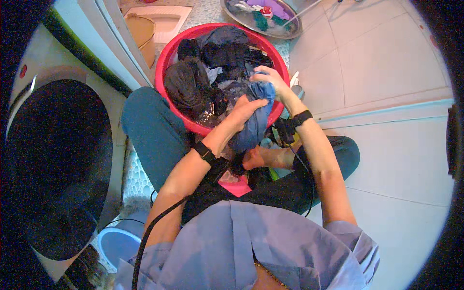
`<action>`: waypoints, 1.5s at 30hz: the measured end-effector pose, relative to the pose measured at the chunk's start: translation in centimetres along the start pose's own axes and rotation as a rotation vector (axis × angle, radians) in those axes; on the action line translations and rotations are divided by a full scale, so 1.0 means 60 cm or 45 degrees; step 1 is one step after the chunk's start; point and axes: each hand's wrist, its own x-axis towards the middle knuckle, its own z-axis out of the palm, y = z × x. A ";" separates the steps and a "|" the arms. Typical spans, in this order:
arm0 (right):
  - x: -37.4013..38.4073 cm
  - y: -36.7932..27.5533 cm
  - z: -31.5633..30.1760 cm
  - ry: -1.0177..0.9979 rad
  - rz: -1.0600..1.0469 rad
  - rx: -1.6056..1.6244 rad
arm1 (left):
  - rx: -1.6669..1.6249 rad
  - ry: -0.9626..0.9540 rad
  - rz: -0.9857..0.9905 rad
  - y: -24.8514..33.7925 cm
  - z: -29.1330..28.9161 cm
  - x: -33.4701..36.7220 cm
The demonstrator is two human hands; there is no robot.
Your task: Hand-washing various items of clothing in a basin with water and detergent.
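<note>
A red basin point(166, 55) full of wet, dark clothes point(222, 50) stands in front of me, between my knees. Over its near right rim I hold a blue garment point(258, 121), whose lower part hangs down outside the basin. My left hand point(244, 110) is closed on the cloth, thumb pointing right. My right hand point(271, 82) grips the same garment a little higher, at its bunched upper edge. Greyish water shows among the clothes, and a shiny, sequin-like patch point(209, 112) lies near my left hand. The garment's exact kind cannot be made out.
A metal basin point(290, 33) with purple, green and white cloth sits at the far right. A washing machine point(63, 164) with a dark round door stands at left, above a blue bucket point(121, 241). A tan bucket point(141, 34) and a squat toilet point(162, 21) lie beyond. Cables run along both my arms.
</note>
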 end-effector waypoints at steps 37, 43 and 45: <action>0.117 -0.279 -0.132 0.792 -0.796 -0.863 | -0.076 0.039 -0.252 -0.112 0.007 -0.037; 0.091 -0.068 -0.078 0.597 -0.639 -0.626 | 0.548 -0.389 -0.462 -0.158 0.018 -0.071; 0.082 0.012 -0.149 0.754 -0.662 -0.645 | 0.659 -0.443 -0.359 -0.154 0.037 -0.061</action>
